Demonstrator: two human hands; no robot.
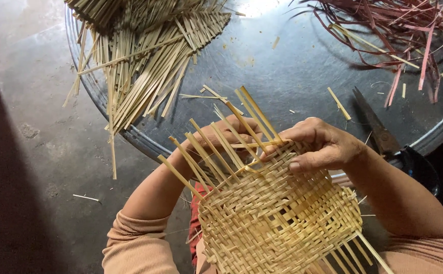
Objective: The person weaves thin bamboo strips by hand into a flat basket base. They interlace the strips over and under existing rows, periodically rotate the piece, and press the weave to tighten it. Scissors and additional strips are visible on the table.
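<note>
Two hands work one woven mat, which lies across the person's lap below the tray. The right hand rests on the mat's upper edge, thumb flat on the weave and fingers curled over a cross strip, pinching it so that it stays seated. The left hand sits behind the loose uprights, fingers closed around them from the back; this keeps the strips fanned and apart while the cross strip lies between them. The tray is a dark round metal one on the floor. It carries a heap of pale strips at the left and reddish strips at the right, both near the work. Scissors lie on the tray just beside the right wrist.
</note>
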